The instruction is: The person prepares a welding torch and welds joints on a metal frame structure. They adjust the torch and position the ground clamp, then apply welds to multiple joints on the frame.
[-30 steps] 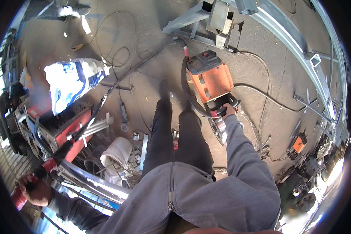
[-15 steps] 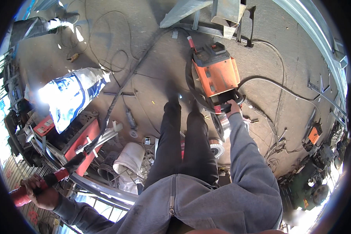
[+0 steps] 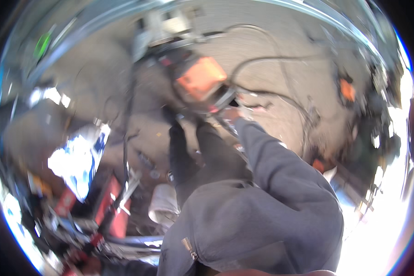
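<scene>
My right hand, blurred by motion, is closed on the near black end of an orange and black welding wire feeder. The feeder sits slantwise on the floor ahead of my feet. At the lower left, my left hand wraps round a thick cable at its red-wrapped part; smearing hides the separate fingers. From there the cable's dark length runs up past the red crate toward the feeder's far side.
A steel stand rises just beyond the feeder. Dark hoses trail right across the floor. Left of my legs are a white bucket, a red crate and a blue-and-white sack. An orange tool lies far right.
The view has swung and blurred, so the feeder, stand and my right hand appear farther left. My left hand is lower in the picture. Both hands keep their hold.
</scene>
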A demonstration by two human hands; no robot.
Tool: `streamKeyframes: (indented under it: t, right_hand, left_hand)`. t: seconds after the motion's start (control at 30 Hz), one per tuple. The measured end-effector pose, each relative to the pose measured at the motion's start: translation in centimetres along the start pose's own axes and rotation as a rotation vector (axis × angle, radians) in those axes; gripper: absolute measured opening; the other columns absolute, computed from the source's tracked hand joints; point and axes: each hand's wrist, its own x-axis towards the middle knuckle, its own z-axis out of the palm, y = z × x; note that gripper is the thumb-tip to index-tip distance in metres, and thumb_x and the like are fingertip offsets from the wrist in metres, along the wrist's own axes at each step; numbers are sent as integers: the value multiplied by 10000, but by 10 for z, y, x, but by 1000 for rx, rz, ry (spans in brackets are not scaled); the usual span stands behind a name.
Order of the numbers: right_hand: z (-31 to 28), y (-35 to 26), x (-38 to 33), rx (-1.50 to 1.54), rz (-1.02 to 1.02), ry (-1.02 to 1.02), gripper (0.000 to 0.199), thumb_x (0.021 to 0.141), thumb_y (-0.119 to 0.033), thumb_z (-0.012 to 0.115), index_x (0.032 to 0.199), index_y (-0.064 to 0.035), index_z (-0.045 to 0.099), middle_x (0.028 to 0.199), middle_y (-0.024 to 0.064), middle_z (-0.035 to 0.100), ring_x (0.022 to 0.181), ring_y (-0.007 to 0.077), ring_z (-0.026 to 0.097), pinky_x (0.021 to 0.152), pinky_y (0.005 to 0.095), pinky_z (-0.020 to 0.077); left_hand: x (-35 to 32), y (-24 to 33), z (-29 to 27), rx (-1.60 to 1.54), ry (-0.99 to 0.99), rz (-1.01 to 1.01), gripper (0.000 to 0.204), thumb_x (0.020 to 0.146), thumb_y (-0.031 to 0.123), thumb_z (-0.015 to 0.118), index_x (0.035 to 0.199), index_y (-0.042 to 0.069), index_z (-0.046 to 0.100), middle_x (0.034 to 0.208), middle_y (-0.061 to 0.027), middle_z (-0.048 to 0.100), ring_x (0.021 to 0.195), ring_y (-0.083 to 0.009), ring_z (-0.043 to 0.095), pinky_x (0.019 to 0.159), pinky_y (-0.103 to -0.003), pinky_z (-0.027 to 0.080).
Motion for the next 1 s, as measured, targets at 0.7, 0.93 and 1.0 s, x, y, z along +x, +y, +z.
streamKeyframes:
  t: [0.7,0.93,1.0]
  right_hand:
    - [-248,-436,-172,1494,-598,253,779,801,-303,816,1450,-10,502,1358,154,608,1284,305,580,1069,437,479]
    - [-358,-570,-255,1037,-1333,154,899,691,-286,914,1454,-61,495,1317,170,631,1222,320,606,1050,440,467]
    - [-362,-580,-262,982,-1301,50,621,729,-228,877,1266,-48,621,1102,142,707,1034,299,673,919,444,513]
  left_hand:
    - [134,27,59,-499,-812,-438,197,995,314,621,962,126,570,706,-2,517,623,-168,513,682,-397,468]
    - [135,96,101,-958,-798,-300,259,968,396,643,872,173,553,695,38,517,626,-136,517,690,-361,453]
    - [140,116,110,-1121,-804,-211,327,941,443,696,947,147,556,739,38,552,687,-146,548,736,-353,457]
